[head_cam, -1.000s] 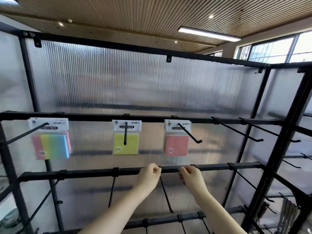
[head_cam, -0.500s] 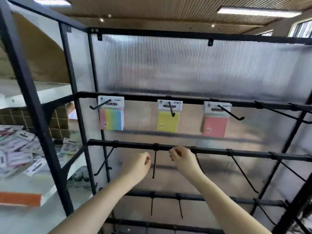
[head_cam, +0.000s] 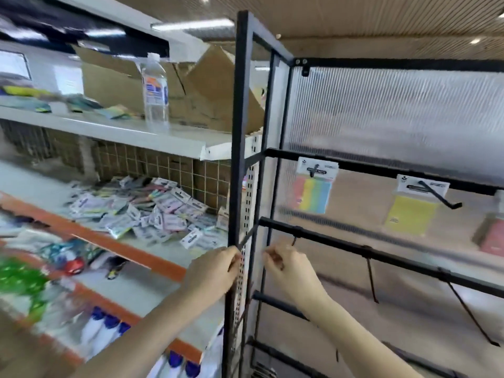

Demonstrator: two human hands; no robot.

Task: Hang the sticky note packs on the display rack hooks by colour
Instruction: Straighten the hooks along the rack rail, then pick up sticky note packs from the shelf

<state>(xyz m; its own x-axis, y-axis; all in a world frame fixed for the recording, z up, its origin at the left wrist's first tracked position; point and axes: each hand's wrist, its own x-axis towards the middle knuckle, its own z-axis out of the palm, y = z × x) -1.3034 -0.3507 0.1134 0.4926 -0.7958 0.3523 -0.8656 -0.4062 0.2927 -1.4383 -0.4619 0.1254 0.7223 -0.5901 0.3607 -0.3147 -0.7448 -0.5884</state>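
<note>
A multicolour sticky note pack (head_cam: pixel 315 190), a yellow pack (head_cam: pixel 409 214) and a pink pack (head_cam: pixel 493 236), cut off by the right edge, hang on hooks of the black display rack (head_cam: pixel 240 132). A heap of loose sticky note packs (head_cam: pixel 147 211) lies on the store shelf to the left. My left hand (head_cam: pixel 212 271) and right hand (head_cam: pixel 289 271) are raised side by side at the rack's left corner post, just below its second bar. Both have curled fingers and hold nothing.
A clear plastic bottle (head_cam: pixel 155 94) and an open cardboard box (head_cam: pixel 207 88) stand on the upper white shelf (head_cam: pixel 109 129). Bottles and packaged goods fill the orange-edged shelves (head_cam: pixel 131 252) at lower left. Bare hooks (head_cam: pixel 372 279) stick out from the rack's lower bars.
The view has swung left, from the rack's front to its left corner and the store shelves. Both hands stayed together, curled and holding nothing, and now sit by the corner post.
</note>
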